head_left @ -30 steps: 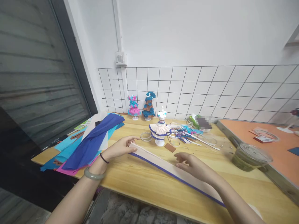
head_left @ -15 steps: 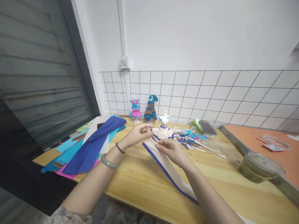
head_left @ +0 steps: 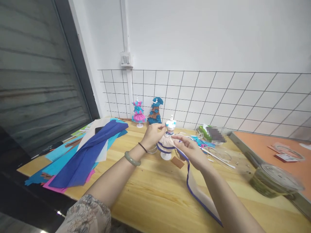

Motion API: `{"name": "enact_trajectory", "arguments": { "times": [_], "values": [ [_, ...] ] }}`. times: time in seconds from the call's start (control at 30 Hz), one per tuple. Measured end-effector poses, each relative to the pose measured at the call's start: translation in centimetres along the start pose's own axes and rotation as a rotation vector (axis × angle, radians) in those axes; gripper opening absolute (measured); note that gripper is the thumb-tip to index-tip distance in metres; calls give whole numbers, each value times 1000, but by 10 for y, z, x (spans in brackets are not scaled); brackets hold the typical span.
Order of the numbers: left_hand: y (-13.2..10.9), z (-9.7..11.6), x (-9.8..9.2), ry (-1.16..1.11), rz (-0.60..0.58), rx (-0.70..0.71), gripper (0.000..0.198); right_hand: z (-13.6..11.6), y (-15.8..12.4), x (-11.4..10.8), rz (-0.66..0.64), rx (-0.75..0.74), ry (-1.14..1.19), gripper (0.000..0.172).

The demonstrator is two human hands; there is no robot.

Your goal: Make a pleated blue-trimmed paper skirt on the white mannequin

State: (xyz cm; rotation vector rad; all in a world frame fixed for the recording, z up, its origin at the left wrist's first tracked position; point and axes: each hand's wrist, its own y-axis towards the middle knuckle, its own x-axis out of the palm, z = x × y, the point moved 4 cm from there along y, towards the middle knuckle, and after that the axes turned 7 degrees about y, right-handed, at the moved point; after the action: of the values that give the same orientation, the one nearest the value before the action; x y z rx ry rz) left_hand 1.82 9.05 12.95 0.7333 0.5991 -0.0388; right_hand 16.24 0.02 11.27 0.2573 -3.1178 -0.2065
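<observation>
Your left hand (head_left: 153,134) pinches the upper end of the paper strip (head_left: 198,191) against the shoulder of the small mannequin (head_left: 168,139), which stands upright on the counter (head_left: 150,187) at about 12 o'clock from you. Your right hand (head_left: 191,152) grips the same strip just beside the figure's skirt, at its 3 o'clock, and the rest of the strip trails off toward 5 o'clock, lying loose on the wood.

The strip looks thin, light and limp, cream with a dark blue edge; it will likely crease or tear if you pull hard, so hold it flat between fingertip and thumb close to where it meets the figure, not far down its tail. The mannequin seems light on a narrow round base and probably tips easily, so steady it at the bust. Two finished paper dresses (head_left: 147,111) stand at 11 o'clock by the wall, a pile of coloured paper sheets (head_left: 80,155) lies at 9 o'clock, and a lidded tub (head_left: 274,179) sits at 3 o'clock.
</observation>
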Motion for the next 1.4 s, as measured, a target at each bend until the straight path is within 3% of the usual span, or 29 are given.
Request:
{"name": "enact_trajectory", "arguments": {
  "times": [0.17, 0.3, 0.43, 0.83, 1.0, 1.07, 1.17, 1.4],
  "values": [
    [0, 1, 1, -20, -14, 13, 24, -43, 25, -18, 243, -116, -338, 64],
    [2, -1, 4, -66, -44, 22, 25, -66, 57, -18, 296, -159, -588, 56],
    [2, -2, 3, -107, -41, 7, 23, -72, 76, -17, 338, -168, -764, 45],
    [-12, -31, -24, -81, -9, -63, 22, -71, 56, -25, 267, -72, -521, 43],
    [-26, -3, -20, -38, 13, 41, 23, -69, 54, -26, 286, -24, -463, 46],
    [-27, 19, -16, 118, 75, 214, 23, -68, 54, -25, 288, -21, -443, 49],
    [-25, 38, -11, 319, 112, 304, 18, -66, 52, -24, 291, -24, -428, 50],
    [-23, 33, -11, 482, 71, 289, 21, -69, 45, -22, 275, -27, -456, 46]
  ]
}}
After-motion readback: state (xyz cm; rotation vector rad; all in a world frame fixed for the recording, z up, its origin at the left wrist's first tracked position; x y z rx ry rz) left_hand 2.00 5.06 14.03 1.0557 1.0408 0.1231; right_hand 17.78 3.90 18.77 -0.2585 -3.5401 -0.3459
